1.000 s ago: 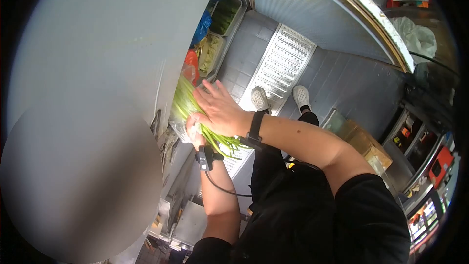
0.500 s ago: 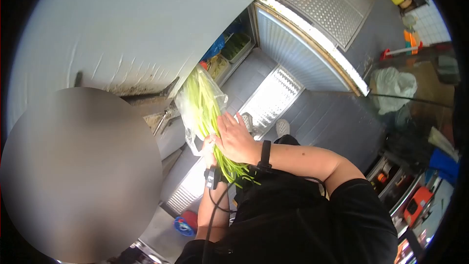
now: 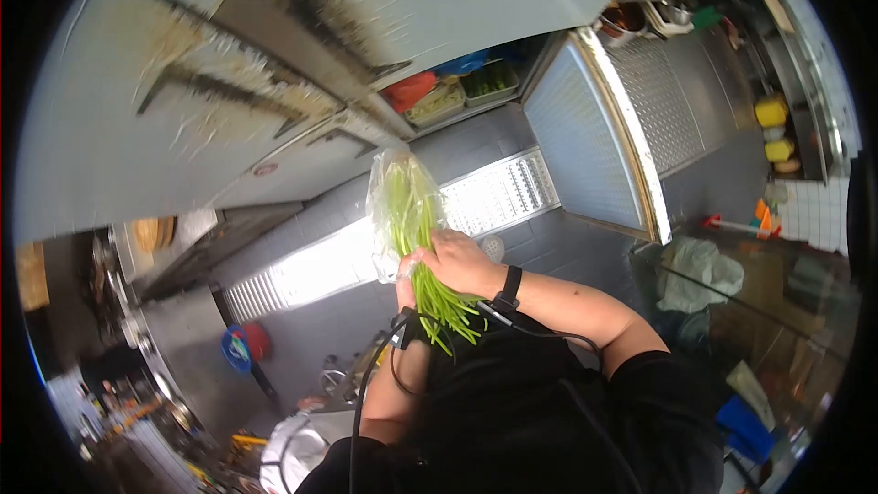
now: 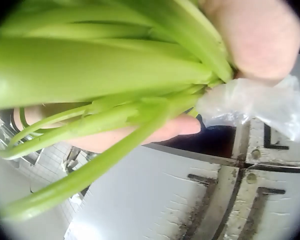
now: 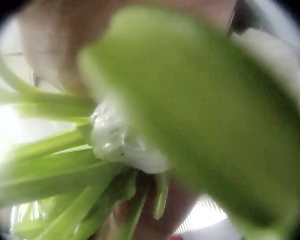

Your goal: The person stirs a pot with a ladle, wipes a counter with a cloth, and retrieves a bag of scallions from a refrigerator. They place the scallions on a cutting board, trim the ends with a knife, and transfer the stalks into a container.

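A bunch of long green vegetable stalks [image 3: 439, 297] stands partly inside a clear plastic bag [image 3: 378, 210], its cut ends poking out toward the black shirt. My left hand [image 3: 406, 289] grips the bunch and the gathered bag mouth from the left. From the other side my right hand [image 3: 464, 265] holds the same bunch, its fingertips hidden behind the stalks. Close up in the left wrist view, the stalks [image 4: 105, 75] lie beside a crumpled bit of bag [image 4: 262, 102]. Bunched plastic [image 5: 117, 137] shows among stalks in the right wrist view too.
Behind the hands is a low compartment with its door [image 3: 585, 137] swung out; a tray of greens [image 3: 489, 80] and a red bag [image 3: 409, 91] sit inside. Worn grey cabinet doors [image 3: 265, 64] rise at left. A metal floor grate [image 3: 494, 185] crosses the dark tiles.
The head view has turned, and both hands have come away from the low compartment with the bunch. My right hand's fingers, outstretched earlier, now go around the stalks.
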Tool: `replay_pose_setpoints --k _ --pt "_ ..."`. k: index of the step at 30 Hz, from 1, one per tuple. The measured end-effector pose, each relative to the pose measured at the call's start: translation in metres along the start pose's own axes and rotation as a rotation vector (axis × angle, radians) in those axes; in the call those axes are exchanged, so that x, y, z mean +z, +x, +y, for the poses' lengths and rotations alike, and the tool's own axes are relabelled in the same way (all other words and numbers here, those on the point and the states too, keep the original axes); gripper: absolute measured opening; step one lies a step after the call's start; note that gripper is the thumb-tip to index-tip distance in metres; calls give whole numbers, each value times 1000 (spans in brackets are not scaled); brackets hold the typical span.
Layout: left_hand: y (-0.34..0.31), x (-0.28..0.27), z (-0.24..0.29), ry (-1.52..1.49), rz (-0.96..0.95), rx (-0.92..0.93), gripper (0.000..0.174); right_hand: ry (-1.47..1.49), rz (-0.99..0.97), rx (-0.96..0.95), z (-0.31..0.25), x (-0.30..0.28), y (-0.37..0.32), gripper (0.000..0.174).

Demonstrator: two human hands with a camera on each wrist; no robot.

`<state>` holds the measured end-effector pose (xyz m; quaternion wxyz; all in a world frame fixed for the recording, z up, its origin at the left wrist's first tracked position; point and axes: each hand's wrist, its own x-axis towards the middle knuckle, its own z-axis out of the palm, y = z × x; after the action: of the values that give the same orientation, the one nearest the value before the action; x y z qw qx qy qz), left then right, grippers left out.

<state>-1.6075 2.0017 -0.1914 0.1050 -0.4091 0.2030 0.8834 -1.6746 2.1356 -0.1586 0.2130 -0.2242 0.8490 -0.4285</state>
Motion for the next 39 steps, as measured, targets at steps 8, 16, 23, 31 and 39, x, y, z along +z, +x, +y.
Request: replay_pose_setpoints --k 8,16,23,31,39 --pt "-6 -98 34 -167 -126 114 35 23 -190 -86 -20 46 35 45" --pt "-42 -147 112 -817 -251 94 42 -854 896 451 155 -121 -21 55" --pt "-78 -225 184 -730 -213 239 51 -339 397 1121 322 -189 -154 96" --pt "-115 -300 247 -647 -240 351 44 -617 473 1109 237 -133 -107 85" --pt "-112 -341 239 -880 -481 368 41 -638 574 1367 243 -205 -163 92"
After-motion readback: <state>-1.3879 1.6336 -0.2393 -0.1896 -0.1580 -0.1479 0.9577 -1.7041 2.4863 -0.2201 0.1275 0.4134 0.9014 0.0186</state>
